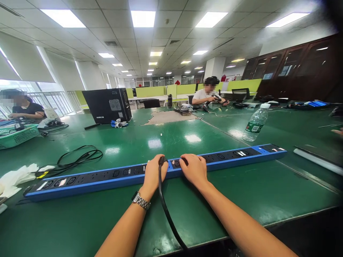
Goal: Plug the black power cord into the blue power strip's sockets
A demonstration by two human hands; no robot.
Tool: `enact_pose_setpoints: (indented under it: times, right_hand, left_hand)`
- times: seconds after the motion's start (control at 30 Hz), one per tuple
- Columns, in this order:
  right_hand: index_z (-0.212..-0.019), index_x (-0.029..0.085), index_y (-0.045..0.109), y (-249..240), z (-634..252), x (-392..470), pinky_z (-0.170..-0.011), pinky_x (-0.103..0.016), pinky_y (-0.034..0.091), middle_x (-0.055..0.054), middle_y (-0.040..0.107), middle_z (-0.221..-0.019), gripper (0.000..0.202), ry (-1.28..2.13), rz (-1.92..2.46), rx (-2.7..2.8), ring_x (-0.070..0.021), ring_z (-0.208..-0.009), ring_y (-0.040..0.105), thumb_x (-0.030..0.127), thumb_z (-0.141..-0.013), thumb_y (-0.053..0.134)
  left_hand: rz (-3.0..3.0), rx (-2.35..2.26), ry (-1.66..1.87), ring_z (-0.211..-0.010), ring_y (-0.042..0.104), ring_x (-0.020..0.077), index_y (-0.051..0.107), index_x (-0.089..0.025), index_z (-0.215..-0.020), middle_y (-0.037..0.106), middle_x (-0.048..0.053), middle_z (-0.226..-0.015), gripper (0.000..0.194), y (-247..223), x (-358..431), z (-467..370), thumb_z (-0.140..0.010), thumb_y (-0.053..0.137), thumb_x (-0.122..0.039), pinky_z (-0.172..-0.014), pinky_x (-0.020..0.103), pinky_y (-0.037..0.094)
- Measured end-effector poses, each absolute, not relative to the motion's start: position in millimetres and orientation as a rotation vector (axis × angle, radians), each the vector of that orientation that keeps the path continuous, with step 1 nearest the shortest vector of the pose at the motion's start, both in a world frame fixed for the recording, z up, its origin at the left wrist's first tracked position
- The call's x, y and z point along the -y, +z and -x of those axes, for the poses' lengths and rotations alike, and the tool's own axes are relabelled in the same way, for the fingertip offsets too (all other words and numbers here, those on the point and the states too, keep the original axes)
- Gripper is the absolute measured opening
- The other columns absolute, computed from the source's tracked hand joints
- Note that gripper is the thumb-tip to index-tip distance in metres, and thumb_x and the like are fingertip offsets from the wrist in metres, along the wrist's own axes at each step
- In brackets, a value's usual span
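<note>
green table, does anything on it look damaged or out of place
Yes: right of the black computer case, the green table shows a ragged-edged pale patch, as if its green covering has come away there.

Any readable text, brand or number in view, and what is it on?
None that I can read.
Water bottle: green label, print too small.
Computer tower: stickers too small.
Blue power strip: pale stickers, blurred.
Yellow tag by the coiled cable: unreadable.
</note>
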State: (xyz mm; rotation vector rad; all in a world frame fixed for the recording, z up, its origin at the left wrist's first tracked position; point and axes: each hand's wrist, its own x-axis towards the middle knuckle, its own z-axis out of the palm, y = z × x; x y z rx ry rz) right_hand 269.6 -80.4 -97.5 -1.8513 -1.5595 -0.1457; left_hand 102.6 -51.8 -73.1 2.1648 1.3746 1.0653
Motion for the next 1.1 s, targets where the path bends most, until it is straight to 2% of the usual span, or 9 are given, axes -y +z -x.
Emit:
enact_pose_setpoints:
  times: [0.07, 0.2, 0.37, 0.67, 0.73, 0.83, 0.93, 1.0, 1.1]
  right_hand:
    - [-0.095, 0.022, 0.069, -97.1, -269.3, 80.4, -0.098, -0.040, 0.028, -0.005, 0.074, -0.104, 0.023, -0.150, 1.842, 1.563, -0.0209, -0.106, 0.060, 0.029, -0.090, 0.047]
    - [-0.095, 0.022, 0.068, -95.9, -268.3, 80.8, -0.098, -0.040, 0.028, -0.005, 0.073, -0.104, 0.023, -0.146, 1.849, 1.564, -0.0208, -0.105, 0.061, 0.029, -0.090, 0.047]
    - [-0.096, 0.022, 0.068, -97.0, -269.0, 80.3, -0.098, -0.040, 0.028, -0.005, 0.073, -0.104, 0.022, -0.154, 1.857, 1.565, -0.0205, -0.106, 0.061, 0.028, -0.091, 0.048]
    - [-0.097, 0.021, 0.069, -100.0, -268.5, 80.0, -0.099, -0.041, 0.028, -0.006, 0.072, -0.108, 0.025, -0.149, 1.862, 1.563, -0.0214, -0.109, 0.059, 0.029, -0.091, 0.046]
    - [-0.098, 0.021, 0.069, -99.7, -269.4, 80.0, -0.101, -0.041, 0.027, -0.005, 0.072, -0.109, 0.025, -0.129, 1.862, 1.556, -0.0213, -0.111, 0.059, 0.029, -0.090, 0.046]
    - [-0.099, 0.022, 0.069, -93.6, -269.4, 80.2, -0.101, -0.041, 0.029, -0.005, 0.072, -0.110, 0.027, -0.042, 1.863, 1.497, -0.0214, -0.111, 0.059, 0.034, -0.089, 0.046]
    - [-0.098, 0.023, 0.069, -77.1, -260.6, 81.7, -0.094, -0.037, 0.038, -0.005, 0.072, -0.107, 0.033, 0.061, 1.862, 1.444, -0.0220, -0.106, 0.060, 0.044, -0.089, 0.045]
    - [-0.099, 0.024, 0.069, -62.8, -248.3, 82.5, -0.083, -0.034, 0.043, -0.005, 0.073, -0.099, 0.038, 0.167, 1.898, 1.529, -0.0220, -0.096, 0.063, 0.051, -0.088, 0.045]
    - [-0.102, 0.024, 0.070, -43.4, -227.4, 80.5, -0.071, -0.032, 0.044, -0.007, 0.074, -0.098, 0.041, 0.284, 2.032, 1.767, -0.0239, -0.089, 0.066, 0.054, -0.084, 0.049]
  left_hand:
    - [-2.215, -1.365, 1.032, -0.087, 0.068, 0.0212, 0.067, -0.019, -0.107, 0.075, 0.005, -0.093, 0.025, -73.6, 51.7, -101.4, -0.085, 0.055, -0.022, -0.086, 0.033, 0.051]
    - [-2.281, -1.358, 1.006, -0.100, 0.067, 0.0235, 0.061, -0.016, -0.121, 0.073, 0.010, -0.107, 0.035, -77.5, 53.2, -102.9, -0.087, 0.053, -0.023, -0.093, 0.036, 0.050]
    - [-2.453, -1.312, 0.963, -0.115, 0.061, 0.0254, 0.055, -0.013, -0.130, 0.066, 0.014, -0.124, 0.042, -83.4, 54.4, -104.9, -0.090, 0.050, -0.022, -0.103, 0.040, 0.045]
    - [-2.640, -1.272, 0.824, -0.112, 0.060, 0.0223, 0.054, -0.020, -0.130, 0.066, 0.007, -0.122, 0.041, -81.4, 58.2, -103.5, -0.089, 0.049, -0.018, -0.099, 0.036, 0.045]
    - [-2.613, -1.272, 0.827, -0.113, 0.059, 0.0220, 0.051, -0.020, -0.133, 0.065, 0.007, -0.124, 0.044, -81.5, 58.4, -101.4, -0.090, 0.051, -0.022, -0.100, 0.036, 0.044]
    - [-2.618, -1.364, 0.769, -0.116, 0.058, 0.0258, 0.044, -0.016, -0.139, 0.065, 0.011, -0.125, 0.057, -80.3, 59.4, -96.0, -0.088, 0.058, -0.035, -0.103, 0.041, 0.042]
    - [-2.660, -1.486, 0.689, -0.119, 0.056, 0.0289, 0.053, -0.015, -0.130, 0.065, 0.012, -0.124, 0.054, -78.4, 62.0, -91.2, -0.086, 0.061, -0.045, -0.107, 0.047, 0.037]
    - [-2.684, -1.517, 0.661, -0.118, 0.056, 0.0279, 0.059, -0.018, -0.122, 0.065, 0.010, -0.123, 0.044, -78.2, 63.7, -89.7, -0.087, 0.058, -0.045, -0.108, 0.047, 0.036]
    - [-2.686, -1.543, 0.652, -0.119, 0.055, 0.0263, 0.058, -0.020, -0.124, 0.065, 0.009, -0.125, 0.040, -79.7, 64.8, -89.7, -0.090, 0.054, -0.040, -0.109, 0.047, 0.035]
